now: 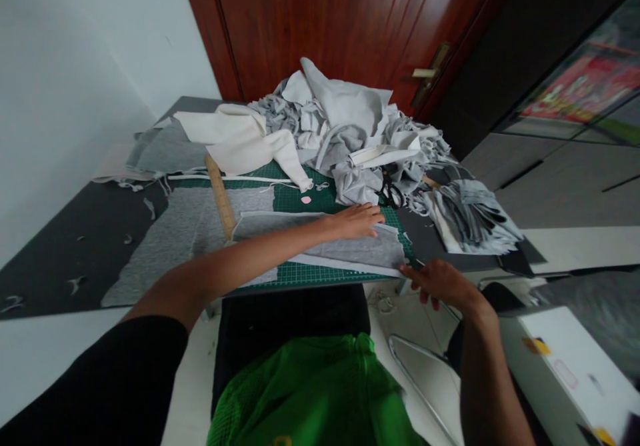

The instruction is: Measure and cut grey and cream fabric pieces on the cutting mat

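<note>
A grey fabric piece (320, 239) with a white layer under it lies on a green cutting mat (310, 274). My left hand (357, 221) rests flat on the far right part of the fabric, fingers stretched out. At the mat's near right corner, my right hand (437, 283) pinches the fabric's corner at the table's edge. A wooden ruler (221, 196) lies across the mat to the left, its near end at the fabric piece.
A large heap of grey and white fabric scraps (350, 126) fills the back of the table, with black scissors (393, 194) at its foot. More grey cloth (165, 239) lies left. A red wooden door (340, 26) stands behind. A green mesh bag (310, 393) sits below.
</note>
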Motion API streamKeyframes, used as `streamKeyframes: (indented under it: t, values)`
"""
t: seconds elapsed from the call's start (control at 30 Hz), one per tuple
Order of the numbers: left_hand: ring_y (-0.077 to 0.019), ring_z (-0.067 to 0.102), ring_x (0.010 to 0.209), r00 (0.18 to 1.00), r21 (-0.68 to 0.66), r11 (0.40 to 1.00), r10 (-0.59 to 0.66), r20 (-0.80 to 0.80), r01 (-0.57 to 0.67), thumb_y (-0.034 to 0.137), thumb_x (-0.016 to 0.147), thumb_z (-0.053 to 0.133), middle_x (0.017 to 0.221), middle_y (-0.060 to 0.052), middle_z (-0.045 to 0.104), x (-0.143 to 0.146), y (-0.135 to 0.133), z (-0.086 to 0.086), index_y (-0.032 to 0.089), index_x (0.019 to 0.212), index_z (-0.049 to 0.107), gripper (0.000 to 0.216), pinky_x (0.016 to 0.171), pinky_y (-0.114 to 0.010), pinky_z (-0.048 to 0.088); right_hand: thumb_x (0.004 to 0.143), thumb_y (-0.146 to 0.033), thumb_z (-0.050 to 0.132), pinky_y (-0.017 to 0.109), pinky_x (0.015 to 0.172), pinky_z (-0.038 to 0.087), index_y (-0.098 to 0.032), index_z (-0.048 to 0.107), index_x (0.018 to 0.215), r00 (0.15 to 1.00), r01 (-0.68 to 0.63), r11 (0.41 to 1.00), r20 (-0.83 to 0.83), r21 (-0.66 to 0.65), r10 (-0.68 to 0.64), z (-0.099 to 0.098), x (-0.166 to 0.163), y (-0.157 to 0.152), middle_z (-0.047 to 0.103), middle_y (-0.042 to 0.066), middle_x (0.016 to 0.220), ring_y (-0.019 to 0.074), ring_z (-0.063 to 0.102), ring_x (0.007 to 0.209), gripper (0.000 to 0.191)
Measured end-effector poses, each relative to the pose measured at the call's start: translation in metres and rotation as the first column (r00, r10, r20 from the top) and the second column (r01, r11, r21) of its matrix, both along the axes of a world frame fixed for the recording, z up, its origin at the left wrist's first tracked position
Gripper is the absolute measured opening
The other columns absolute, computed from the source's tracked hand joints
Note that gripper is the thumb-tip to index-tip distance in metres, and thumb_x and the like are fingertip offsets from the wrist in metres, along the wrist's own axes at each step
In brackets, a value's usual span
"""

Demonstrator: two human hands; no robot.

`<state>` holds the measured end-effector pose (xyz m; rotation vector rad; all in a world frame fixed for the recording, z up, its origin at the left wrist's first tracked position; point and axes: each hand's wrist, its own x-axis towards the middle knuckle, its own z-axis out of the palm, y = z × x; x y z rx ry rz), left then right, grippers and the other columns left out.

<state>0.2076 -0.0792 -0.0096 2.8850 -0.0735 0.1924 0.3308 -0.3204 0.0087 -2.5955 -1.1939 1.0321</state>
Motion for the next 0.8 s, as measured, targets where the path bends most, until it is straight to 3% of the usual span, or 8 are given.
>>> streamKeyframes:
  t: [0.07, 0.17, 0.3, 0.37, 0.47, 0.57, 0.73, 0.8]
  values:
    - [-0.0238, 0.066, 0.114, 1.0, -0.033, 0.999, 0.01, 0.008, -0.01, 0.014, 0.1, 0.063, 0.12, -0.013, 0.071, 0.006, 0.001, -0.007, 0.013, 0.119, 0.068, 0.019, 0.096, -0.033, 0.048, 0.103, -0.059, 0.05, 0.029, 0.06, 0.055, -0.022, 0.071, 0.059, 0.999, -0.034, 0.998, -0.007, 0.05, 0.034, -0.001, 0.001, -0.002, 0.074, 0.007, 0.055, 0.0184, 0.069, 0.046, 0.061]
    - [-0.0211, 0.067, 0.107, 0.998, -0.085, 0.996, 0.044, 0.053, -0.039, 0.003, 0.1, 0.046, 0.117, -0.012, 0.071, 0.007, 0.002, -0.003, 0.014, 0.114, 0.067, 0.028, 0.089, -0.032, 0.048, 0.099, -0.057, 0.056, 0.028, 0.059, 0.053, -0.023, 0.07, 0.057, 0.998, -0.065, 0.989, -0.008, 0.136, 0.066, -0.003, 0.001, -0.006, 0.072, 0.004, 0.051, 0.0181, 0.068, 0.047, 0.055]
    - [-0.0205, 0.067, 0.101, 0.979, -0.154, 0.983, 0.122, 0.162, -0.097, 0.006, 0.105, 0.034, 0.108, -0.011, 0.07, 0.001, 0.008, 0.032, 0.015, 0.116, 0.061, 0.031, 0.087, -0.033, 0.047, 0.09, -0.069, 0.064, 0.028, 0.046, 0.046, -0.023, 0.072, 0.059, 0.999, -0.002, 0.923, -0.043, 0.384, 0.02, 0.005, -0.006, -0.004, 0.07, 0.003, 0.05, 0.0162, 0.06, 0.04, 0.057]
    - [-0.0201, 0.067, 0.089, 0.961, -0.21, 0.975, 0.126, 0.248, -0.074, 0.021, 0.112, 0.034, 0.094, -0.007, 0.068, -0.004, 0.017, 0.058, 0.017, 0.114, 0.059, 0.025, 0.081, -0.033, 0.046, 0.087, -0.074, 0.068, 0.028, 0.04, 0.043, -0.021, 0.074, 0.063, 0.992, 0.122, 0.801, -0.088, 0.586, -0.086, 0.013, -0.01, 0.003, 0.07, 0.004, 0.052, 0.0157, 0.058, 0.038, 0.058]
    - [-0.0204, 0.066, 0.082, 0.927, -0.164, 0.985, 0.116, 0.358, -0.06, 0.044, 0.107, 0.06, 0.087, -0.003, 0.065, -0.015, 0.034, 0.101, 0.018, 0.114, 0.059, 0.027, 0.077, -0.033, 0.045, 0.086, -0.072, 0.074, 0.027, 0.034, 0.039, -0.021, 0.076, 0.076, 0.957, 0.282, 0.503, -0.201, 0.817, -0.21, 0.032, -0.01, 0.022, 0.076, 0.005, 0.064, 0.015, 0.057, 0.039, 0.053]
    - [-0.0208, 0.068, 0.089, 0.866, -0.063, 0.991, 0.137, 0.482, -0.122, 0.048, 0.105, 0.065, 0.092, -0.003, 0.065, -0.023, 0.048, 0.146, 0.017, 0.109, 0.061, 0.032, 0.083, -0.034, 0.046, 0.09, -0.064, 0.076, 0.027, 0.034, 0.037, -0.022, 0.074, 0.084, 0.949, 0.286, 0.224, -0.242, 0.932, -0.201, 0.06, 0.001, 0.054, 0.08, 0.006, 0.078, 0.0146, 0.061, 0.044, 0.042]
    - [-0.0123, 0.063, 0.091, 0.682, -0.033, 0.929, 0.294, 0.669, -0.368, 0.05, 0.11, 0.055, 0.093, 0.0, 0.066, -0.012, 0.063, 0.233, 0.013, 0.099, 0.065, 0.04, 0.087, -0.029, 0.048, 0.099, -0.05, 0.072, 0.03, 0.044, 0.048, -0.026, 0.067, 0.084, 0.982, 0.172, -0.148, -0.182, 0.974, -0.059, 0.146, 0.045, 0.127, 0.08, 0.01, 0.095, 0.0172, 0.072, 0.065, 0.029]
    - [-0.0109, 0.058, 0.092, 0.624, -0.036, 0.911, 0.309, 0.717, -0.41, 0.052, 0.108, 0.059, 0.1, 0.001, 0.069, -0.003, 0.078, 0.269, 0.017, 0.103, 0.064, 0.036, 0.09, -0.026, 0.052, 0.102, -0.037, 0.062, 0.03, 0.057, 0.055, -0.024, 0.067, 0.088, 0.988, 0.124, -0.199, -0.14, 0.972, -0.068, 0.191, 0.069, 0.15, 0.079, 0.005, 0.09, 0.0174, 0.078, 0.076, 0.02]
